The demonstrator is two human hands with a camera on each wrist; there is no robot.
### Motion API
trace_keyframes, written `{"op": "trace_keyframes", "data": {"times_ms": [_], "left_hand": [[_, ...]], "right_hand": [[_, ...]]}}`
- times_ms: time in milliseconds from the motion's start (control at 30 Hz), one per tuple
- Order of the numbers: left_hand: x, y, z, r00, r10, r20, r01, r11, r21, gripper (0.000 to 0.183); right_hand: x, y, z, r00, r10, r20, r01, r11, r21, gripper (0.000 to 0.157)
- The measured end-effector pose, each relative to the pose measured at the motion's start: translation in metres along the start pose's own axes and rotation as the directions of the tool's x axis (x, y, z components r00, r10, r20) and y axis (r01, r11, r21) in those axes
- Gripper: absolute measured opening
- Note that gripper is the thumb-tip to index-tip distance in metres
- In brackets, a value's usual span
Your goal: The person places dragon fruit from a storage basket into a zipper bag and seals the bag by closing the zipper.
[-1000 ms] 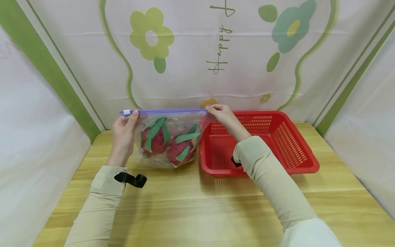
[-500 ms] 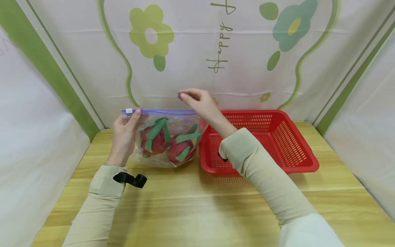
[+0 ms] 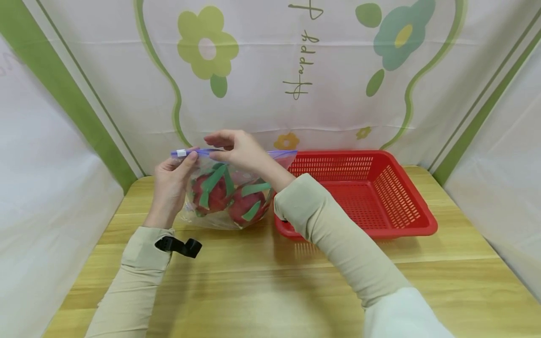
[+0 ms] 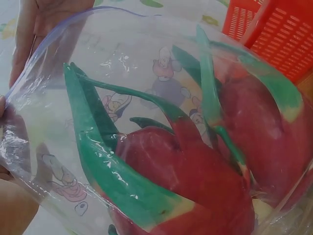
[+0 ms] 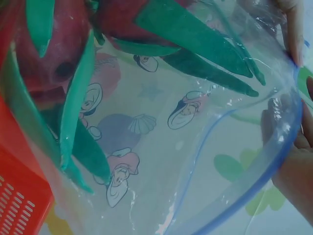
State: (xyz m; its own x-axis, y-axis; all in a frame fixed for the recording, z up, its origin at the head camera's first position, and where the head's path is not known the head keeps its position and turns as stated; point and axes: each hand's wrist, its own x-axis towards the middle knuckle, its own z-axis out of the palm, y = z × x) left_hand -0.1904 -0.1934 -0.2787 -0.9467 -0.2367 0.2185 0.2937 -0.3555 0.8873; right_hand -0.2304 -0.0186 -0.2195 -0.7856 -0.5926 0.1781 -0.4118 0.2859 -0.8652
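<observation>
A clear zip bag [image 3: 284,159] with a purple zip strip stands upright on the table, holding two red dragon fruits [image 3: 219,199] with green leaf tips. Cartoon figures are printed on its plastic, plainest in the left wrist view. My left hand [image 3: 169,185] pinches the bag's upper left corner, beside a white slider [image 3: 181,153]. Above the middle of the strip is my right hand [image 3: 243,151], thumb on the near side and fingers stretched leftward, apart from each other. Through the plastic in the left wrist view, the right palm [image 4: 56,17] shows. Whether it touches the strip I cannot tell.
A red perforated basket [image 3: 401,202] sits right of the bag, close against it. Behind them hangs a white cloth [image 3: 262,56] with printed flowers, and more cloth encloses both sides. The wooden table [image 3: 253,286] extends toward me.
My right hand has let go of the bag's right corner and swept left over the strip, its fingers spreading. The strip's right part now looks slack. My left hand keeps its pinch, edging slightly right.
</observation>
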Motion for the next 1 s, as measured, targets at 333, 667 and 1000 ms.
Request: {"op": "trace_keyframes", "data": {"times_ms": [333, 667, 1000], "left_hand": [[-0.002, 0.0, 0.001, 0.999, 0.033, 0.001, -0.033, 0.999, 0.008, 0.009], [-0.004, 0.022, 0.002, 0.995, 0.101, -0.004, -0.095, 0.948, 0.302, 0.007], [-0.006, 0.025, 0.004, 0.999, 0.043, -0.012, -0.035, 0.92, 0.391, 0.004]], "right_hand": [[0.003, -0.002, 0.002, 0.996, 0.089, 0.024, -0.084, 0.983, -0.165, 0.027], [0.006, 0.006, -0.001, 0.994, 0.102, 0.038, -0.092, 0.975, -0.204, 0.021], [0.006, -0.001, 0.006, 0.989, 0.098, 0.109, -0.079, 0.983, -0.168, 0.031]]}}
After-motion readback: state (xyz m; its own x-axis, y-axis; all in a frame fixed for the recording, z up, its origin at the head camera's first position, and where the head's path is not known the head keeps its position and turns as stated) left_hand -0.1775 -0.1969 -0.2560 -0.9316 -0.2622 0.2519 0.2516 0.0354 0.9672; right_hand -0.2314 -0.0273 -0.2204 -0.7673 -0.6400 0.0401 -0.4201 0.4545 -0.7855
